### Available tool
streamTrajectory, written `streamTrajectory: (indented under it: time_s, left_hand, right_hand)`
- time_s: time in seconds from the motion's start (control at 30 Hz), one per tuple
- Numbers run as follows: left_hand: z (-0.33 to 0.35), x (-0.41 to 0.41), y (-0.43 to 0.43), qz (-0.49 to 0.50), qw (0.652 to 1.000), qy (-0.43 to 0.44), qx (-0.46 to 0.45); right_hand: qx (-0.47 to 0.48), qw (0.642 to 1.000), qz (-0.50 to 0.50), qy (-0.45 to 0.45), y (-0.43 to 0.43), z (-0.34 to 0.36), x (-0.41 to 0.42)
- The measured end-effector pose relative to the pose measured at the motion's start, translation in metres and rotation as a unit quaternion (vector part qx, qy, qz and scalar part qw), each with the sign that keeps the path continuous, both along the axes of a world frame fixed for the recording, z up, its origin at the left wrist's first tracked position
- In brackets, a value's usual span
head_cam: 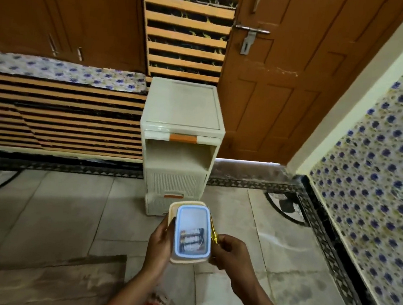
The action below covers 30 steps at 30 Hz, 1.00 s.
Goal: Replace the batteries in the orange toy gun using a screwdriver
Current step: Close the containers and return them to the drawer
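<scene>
gathering step: left hand [160,239] grips the battery box [192,219], right hand [231,257] holds the screwdriver [213,234] beside it. next likely calls for the gun, unseen here.

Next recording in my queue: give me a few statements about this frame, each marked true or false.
1. Batteries show through the clear lid of the blue-rimmed container. True.
2. That container rests on the floor. False: the left hand holds it up in the air.
3. The right hand grips a yellow-handled tool. True.
4. Every bay of the drawer unit holds a drawer. False: one upper bay is open, with no drawer.
5. The left hand holds an orange toy gun. False: no toy gun is in view.
</scene>
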<state>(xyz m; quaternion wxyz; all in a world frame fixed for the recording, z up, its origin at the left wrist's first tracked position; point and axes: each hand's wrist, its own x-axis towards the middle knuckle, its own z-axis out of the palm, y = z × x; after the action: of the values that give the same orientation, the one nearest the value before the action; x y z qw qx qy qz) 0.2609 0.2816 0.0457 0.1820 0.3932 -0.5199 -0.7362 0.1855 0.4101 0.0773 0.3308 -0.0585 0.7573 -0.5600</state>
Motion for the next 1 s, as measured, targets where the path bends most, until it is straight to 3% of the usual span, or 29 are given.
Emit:
streamTrajectory:
  time_s: [0.33,0.67,0.93,1.0]
  left_hand:
    - [-0.054,-0.079,-0.085,0.060,0.997,-0.046,0.007]
    - [-0.111,-0.157,-0.171,0.153,0.984,-0.081,0.051]
    - [-0.158,-0.187,-0.209,0.166,0.982,-0.087,-0.011]
    - [-0.169,-0.192,-0.215,0.171,0.982,-0.077,-0.022]
  right_hand:
    - [0.028,0.999,0.033,-0.024,-0.109,-0.066,-0.105]
    - [0.048,0.998,0.043,0.014,-0.230,-0.158,-0.227]
    - [0.059,0.998,0.006,-0.028,-0.327,-0.232,-0.289]
    - [0.073,0.996,-0.018,0.054,-0.347,-0.245,-0.299]
